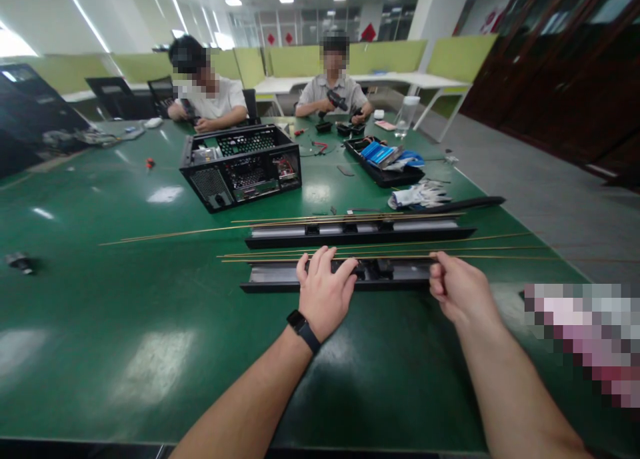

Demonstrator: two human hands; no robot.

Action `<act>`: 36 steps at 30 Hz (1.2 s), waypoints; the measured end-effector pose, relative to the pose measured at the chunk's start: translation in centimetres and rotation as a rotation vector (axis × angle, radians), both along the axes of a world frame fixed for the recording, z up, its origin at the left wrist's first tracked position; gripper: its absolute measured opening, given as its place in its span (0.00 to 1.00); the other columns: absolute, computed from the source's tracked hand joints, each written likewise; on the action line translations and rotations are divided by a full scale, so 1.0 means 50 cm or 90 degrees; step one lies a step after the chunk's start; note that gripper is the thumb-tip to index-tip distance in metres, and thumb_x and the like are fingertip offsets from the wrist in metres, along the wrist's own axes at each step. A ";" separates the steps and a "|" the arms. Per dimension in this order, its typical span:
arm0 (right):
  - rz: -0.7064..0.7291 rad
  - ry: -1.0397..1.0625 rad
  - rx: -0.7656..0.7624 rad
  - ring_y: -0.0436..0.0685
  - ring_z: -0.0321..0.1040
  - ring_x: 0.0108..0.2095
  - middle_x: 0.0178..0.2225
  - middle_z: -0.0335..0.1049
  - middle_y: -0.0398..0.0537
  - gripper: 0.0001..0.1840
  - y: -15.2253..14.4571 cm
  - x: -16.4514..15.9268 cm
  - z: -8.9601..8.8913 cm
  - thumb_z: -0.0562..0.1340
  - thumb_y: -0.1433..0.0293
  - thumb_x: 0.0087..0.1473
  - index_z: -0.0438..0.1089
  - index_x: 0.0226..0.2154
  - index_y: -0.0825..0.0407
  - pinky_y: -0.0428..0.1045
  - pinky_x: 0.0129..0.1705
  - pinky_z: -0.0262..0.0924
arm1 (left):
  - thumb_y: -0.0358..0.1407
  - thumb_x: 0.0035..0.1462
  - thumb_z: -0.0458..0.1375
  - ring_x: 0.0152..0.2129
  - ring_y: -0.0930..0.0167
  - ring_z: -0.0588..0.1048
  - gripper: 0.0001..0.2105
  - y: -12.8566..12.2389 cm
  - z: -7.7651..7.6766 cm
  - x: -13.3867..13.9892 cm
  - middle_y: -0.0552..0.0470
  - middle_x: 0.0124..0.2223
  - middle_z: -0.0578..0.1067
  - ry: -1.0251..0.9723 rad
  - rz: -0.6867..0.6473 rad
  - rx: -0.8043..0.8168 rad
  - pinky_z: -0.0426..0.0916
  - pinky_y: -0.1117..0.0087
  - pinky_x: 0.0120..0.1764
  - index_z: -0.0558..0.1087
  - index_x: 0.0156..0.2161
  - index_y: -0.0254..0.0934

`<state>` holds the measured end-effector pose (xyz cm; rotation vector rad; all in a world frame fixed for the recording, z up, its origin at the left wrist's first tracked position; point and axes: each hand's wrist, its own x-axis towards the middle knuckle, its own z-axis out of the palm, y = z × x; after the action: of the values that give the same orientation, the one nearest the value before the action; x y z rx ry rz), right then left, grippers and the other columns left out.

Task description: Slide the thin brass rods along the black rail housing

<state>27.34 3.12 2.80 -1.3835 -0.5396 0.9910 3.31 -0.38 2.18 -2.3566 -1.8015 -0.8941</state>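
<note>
My left hand (326,289), with a dark watch (303,329) on its wrist, lies across the near black channel (273,288). Its fingers are spread, with the tips over thin brass-coloured rods (270,254); whether they press on anything is hidden. At the channel's right end my right hand (463,287) is closed, thumb and forefinger pinching one thin rod (495,256). Black blocks (383,268) sit inside this channel. Just beyond, a second black channel (360,238) lies parallel, with more thin rods (200,231) along its back edge.
Beyond the channels stand an open computer case (260,172) and a black tray (395,177) of blue-wrapped things. White gloves (423,196) and a black strip (465,204) lie at right. Two people sit across the green table (125,299); one holds a power drill (337,100).
</note>
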 end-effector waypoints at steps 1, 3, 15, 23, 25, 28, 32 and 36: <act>0.002 0.001 -0.001 0.44 0.50 0.08 0.15 0.62 0.37 0.06 0.000 0.000 -0.001 0.66 0.68 0.50 0.69 0.30 0.53 0.40 0.06 0.38 | 0.41 0.64 0.55 0.62 0.60 0.61 0.12 0.000 0.001 0.000 0.48 0.60 0.69 0.000 0.000 -0.001 0.47 0.47 0.63 0.73 0.52 0.54; 0.004 0.002 -0.001 0.44 0.50 0.08 0.15 0.62 0.37 0.07 0.001 0.001 -0.002 0.66 0.68 0.49 0.69 0.31 0.53 0.40 0.06 0.38 | 0.41 0.64 0.55 0.62 0.60 0.61 0.12 0.000 0.002 0.000 0.48 0.60 0.69 -0.001 0.000 -0.005 0.47 0.47 0.63 0.73 0.52 0.54; -0.001 -0.021 0.011 0.45 0.51 0.08 0.16 0.62 0.37 0.08 0.001 -0.002 -0.002 0.66 0.67 0.50 0.69 0.30 0.53 0.40 0.06 0.39 | 0.41 0.64 0.55 0.62 0.61 0.62 0.12 0.000 -0.002 0.000 0.48 0.60 0.70 0.000 0.001 0.016 0.47 0.47 0.63 0.73 0.52 0.54; 0.008 -0.029 0.014 0.45 0.51 0.08 0.15 0.62 0.37 0.04 0.001 -0.002 -0.001 0.63 0.69 0.52 0.68 0.30 0.53 0.40 0.06 0.38 | 0.41 0.64 0.55 0.61 0.62 0.62 0.13 0.000 -0.007 -0.003 0.49 0.59 0.70 0.003 -0.002 0.033 0.47 0.48 0.64 0.73 0.52 0.54; 0.004 -0.028 0.013 0.45 0.51 0.08 0.15 0.62 0.37 0.05 0.001 -0.003 0.000 0.64 0.69 0.52 0.68 0.29 0.53 0.40 0.06 0.38 | 0.41 0.64 0.55 0.61 0.62 0.62 0.12 0.000 -0.008 -0.004 0.49 0.59 0.70 0.002 -0.003 0.037 0.47 0.48 0.63 0.73 0.52 0.54; 0.001 -0.025 0.011 0.44 0.51 0.08 0.15 0.62 0.37 0.06 0.001 -0.004 0.001 0.65 0.68 0.51 0.68 0.29 0.53 0.40 0.07 0.38 | 0.40 0.64 0.55 0.60 0.62 0.63 0.12 0.000 -0.008 -0.004 0.49 0.58 0.71 0.000 -0.006 0.039 0.48 0.49 0.63 0.73 0.51 0.54; -0.003 -0.033 0.011 0.45 0.51 0.08 0.15 0.62 0.37 0.06 0.001 -0.005 0.001 0.65 0.69 0.51 0.68 0.29 0.53 0.40 0.07 0.37 | 0.40 0.64 0.55 0.60 0.63 0.64 0.12 -0.001 -0.007 -0.005 0.49 0.57 0.71 -0.001 -0.005 0.039 0.48 0.49 0.63 0.73 0.51 0.54; 0.001 -0.036 0.009 0.45 0.51 0.08 0.15 0.62 0.37 0.06 0.002 -0.007 0.001 0.65 0.69 0.51 0.68 0.29 0.53 0.40 0.07 0.37 | 0.40 0.64 0.55 0.59 0.63 0.64 0.12 -0.003 -0.007 -0.009 0.49 0.56 0.71 0.000 -0.003 0.041 0.48 0.49 0.63 0.72 0.51 0.54</act>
<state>27.00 3.20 2.87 -1.4020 -0.5879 0.9498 2.89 -0.51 1.86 -2.3230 -1.7401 -0.9389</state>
